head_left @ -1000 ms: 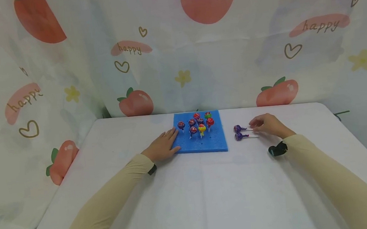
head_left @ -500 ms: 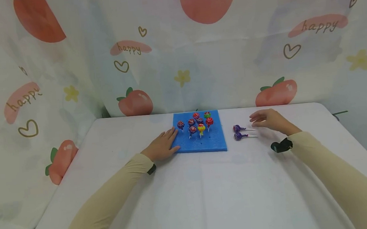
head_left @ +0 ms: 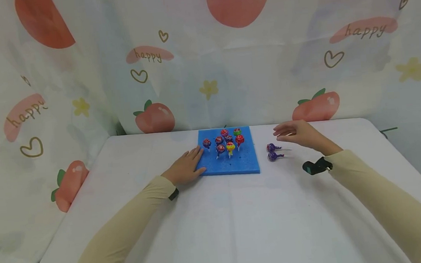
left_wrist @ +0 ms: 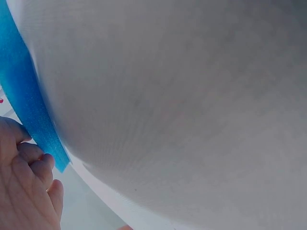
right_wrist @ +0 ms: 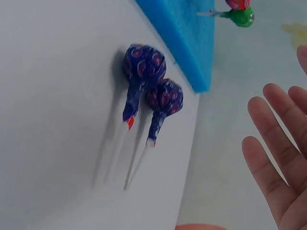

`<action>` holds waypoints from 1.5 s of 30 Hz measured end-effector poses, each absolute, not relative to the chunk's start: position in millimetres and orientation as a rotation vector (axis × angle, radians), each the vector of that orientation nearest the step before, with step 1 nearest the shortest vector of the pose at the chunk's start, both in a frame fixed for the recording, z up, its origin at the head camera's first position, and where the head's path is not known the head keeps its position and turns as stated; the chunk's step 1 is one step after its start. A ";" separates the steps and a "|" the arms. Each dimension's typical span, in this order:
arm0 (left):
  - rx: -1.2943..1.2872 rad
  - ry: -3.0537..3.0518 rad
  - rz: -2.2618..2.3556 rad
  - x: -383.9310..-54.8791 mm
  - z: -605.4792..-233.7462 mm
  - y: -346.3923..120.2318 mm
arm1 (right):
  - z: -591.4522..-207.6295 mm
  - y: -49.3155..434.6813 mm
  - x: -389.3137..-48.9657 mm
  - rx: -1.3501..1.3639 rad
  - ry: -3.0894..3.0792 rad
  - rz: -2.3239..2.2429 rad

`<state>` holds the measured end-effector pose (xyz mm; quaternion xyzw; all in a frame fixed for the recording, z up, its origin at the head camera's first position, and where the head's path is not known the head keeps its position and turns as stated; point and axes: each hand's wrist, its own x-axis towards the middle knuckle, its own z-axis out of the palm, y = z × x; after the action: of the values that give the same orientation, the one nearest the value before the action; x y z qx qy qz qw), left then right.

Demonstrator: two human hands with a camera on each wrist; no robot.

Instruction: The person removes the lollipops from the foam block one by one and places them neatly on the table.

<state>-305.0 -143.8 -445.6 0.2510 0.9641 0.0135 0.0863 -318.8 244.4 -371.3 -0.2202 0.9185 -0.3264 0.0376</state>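
Observation:
A blue foam board lies on the table, with several wrapped lollipops standing upright in it, among them a yellow lollipop and a red lollipop. My left hand rests its fingers on the board's left edge. To the board's right, two purple lollipops lie side by side, a far one and a near one. Just above and behind them hovers my right hand, holding nothing, its fingers extended toward the board. In the right wrist view both purple lollipops lie apart from the fingers.
The white table meets a printed curtain at its back edge. A dark wrist camera sits under the right wrist.
My right hand has lifted off the stick of the far purple lollipop, then shifted left and away toward the table's back. Both purple lollipops stay lying down. The left hand has not moved.

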 end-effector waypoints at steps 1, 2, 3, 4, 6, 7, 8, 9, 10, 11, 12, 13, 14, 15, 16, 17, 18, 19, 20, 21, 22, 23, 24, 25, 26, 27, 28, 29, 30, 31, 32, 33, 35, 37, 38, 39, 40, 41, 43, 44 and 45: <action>0.747 2.873 0.043 -305.0 -445.5 -143.8 | -370.4 240.9 -318.0 -0.681 2.813 -1.006; 0.747 2.872 0.043 -304.8 -445.3 -143.7 | -369.7 237.3 -317.3 -0.688 2.804 -1.018; 0.746 2.872 0.045 -304.7 -445.1 -143.5 | -369.2 233.9 -316.6 -0.691 2.796 -1.027; 0.746 2.871 0.046 -304.6 -444.9 -143.4 | -369.0 230.6 -316.3 -0.695 2.788 -1.035; 0.744 2.868 0.041 -304.4 -444.6 -143.1 | -369.3 224.2 -315.6 -0.698 2.774 -1.052; 0.743 2.867 0.037 -304.4 -444.5 -143.0 | -369.9 221.0 -315.5 -0.698 2.767 -1.062; 0.741 2.866 0.032 -304.4 -444.3 -142.9 | -370.9 217.8 -315.8 -0.699 2.761 -1.072; 0.740 2.865 0.033 -304.3 -443.9 -142.8 | -372.1 214.6 -316.1 -0.692 2.757 -1.077; 0.740 2.866 0.034 -304.2 -443.6 -142.8 | -373.8 211.4 -316.7 -0.685 2.750 -1.090; 0.739 2.865 0.033 -304.1 -443.2 -142.8 | -375.7 208.1 -317.1 -0.678 2.742 -1.107; 0.740 2.866 0.029 -304.0 -443.0 -142.9 | -378.0 204.7 -317.7 -0.665 2.734 -1.120; 0.741 2.867 0.026 -304.0 -442.7 -143.0 | -380.7 201.2 -318.6 -0.649 2.721 -1.139; 0.743 2.868 0.026 -303.7 -442.5 -143.1 | -383.7 197.8 -319.2 -0.634 2.710 -1.157; 0.744 2.867 0.027 -303.6 -442.4 -143.2 | -386.6 194.1 -319.6 -0.617 2.697 -1.175; 0.744 2.868 0.026 -303.5 -442.4 -143.3 | -389.8 190.7 -320.3 -0.599 2.680 -1.199; 0.742 2.868 0.027 -303.4 -442.5 -143.3 | -393.1 187.1 -320.6 -0.582 2.665 -1.222; 0.742 2.868 0.029 -303.4 -442.7 -143.3 | -396.3 183.3 -320.9 -0.566 2.652 -1.239; 0.741 2.868 0.035 -303.4 -442.7 -143.3 | -399.5 180.0 -321.3 -0.546 2.637 -1.264; 0.739 2.867 0.039 -303.4 -442.8 -143.3 | -402.5 176.9 -321.5 -0.528 2.627 -1.285; 0.738 2.867 0.043 -303.6 -442.9 -143.2 | -405.4 173.7 -321.9 -0.505 2.616 -1.312; 0.737 2.867 0.043 -303.7 -442.9 -143.0 | -408.3 170.9 -322.6 -0.484 2.607 -1.335; 0.735 2.867 0.042 -304.0 -443.1 -143.0 | -411.0 168.2 -323.5 -0.464 2.603 -1.354; 0.735 2.867 0.037 -304.2 -443.2 -142.8 | -413.5 165.8 -324.5 -0.446 2.603 -1.365; 0.735 2.868 0.036 -304.4 -443.3 -142.7 | -415.9 163.8 -325.8 -0.423 2.602 -1.376; 0.734 2.869 0.034 -304.6 -443.5 -142.7 | -418.1 161.8 -327.0 -0.417 2.601 -1.384; 0.734 2.871 0.033 -304.7 -443.6 -142.7 | -420.1 159.7 -328.3 -0.410 2.600 -1.392; 0.733 2.871 0.034 -304.8 -443.6 -142.6 | -422.0 157.8 -329.7 -0.397 2.597 -1.398; 0.733 2.872 0.036 -304.9 -443.7 -142.6 | -423.8 156.1 -331.2 -0.383 2.595 -1.401; 0.732 2.873 0.036 -304.8 -443.8 -142.6 | -425.4 154.3 -332.7 -0.372 2.591 -1.404; 0.732 2.875 0.037 -304.8 -443.9 -142.6 | -426.9 152.7 -333.8 -0.363 2.587 -1.405; 0.733 2.875 0.036 -304.6 -443.9 -142.7 | -428.2 151.2 -334.8 -0.350 2.579 -1.413; 0.733 2.874 0.036 -304.5 -443.9 -142.6 | -429.4 149.7 -335.7 -0.334 2.576 -1.414; 0.733 2.874 0.031 -304.3 -444.0 -142.5 | -431.2 146.9 -337.0 -0.307 2.567 -1.416; 0.733 2.872 0.029 -304.2 -444.0 -142.3 | -432.3 144.3 -337.8 -0.296 2.571 -1.408; 0.732 2.869 0.026 -304.2 -443.9 -142.2 | -432.7 143.1 -338.1 -0.288 2.573 -1.404; 0.730 2.868 0.026 -304.3 -444.0 -142.0 | -433.1 141.8 -338.4 -0.286 2.579 -1.395; 0.729 2.867 0.023 -304.3 -444.0 -142.0 | -433.5 140.6 -338.8 -0.280 2.583 -1.389; 0.726 2.866 0.024 -304.4 -444.0 -142.0 | -434.1 139.6 -339.0 -0.279 2.590 -1.382; 0.725 2.867 0.020 -304.5 -444.1 -142.1 | -435.3 137.7 -339.8 -0.268 2.596 -1.379; 0.725 2.869 0.019 -304.6 -444.2 -142.3 | -436.1 136.9 -340.3 -0.265 2.598 -1.383; 0.723 2.870 0.023 -304.6 -444.2 -142.4 | -436.9 136.2 -340.7 -0.261 2.598 -1.390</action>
<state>-304.6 -142.4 -444.2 0.2434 0.9656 0.0078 0.0909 -340.7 136.2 -436.9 -0.0880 0.8746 -0.4678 0.0916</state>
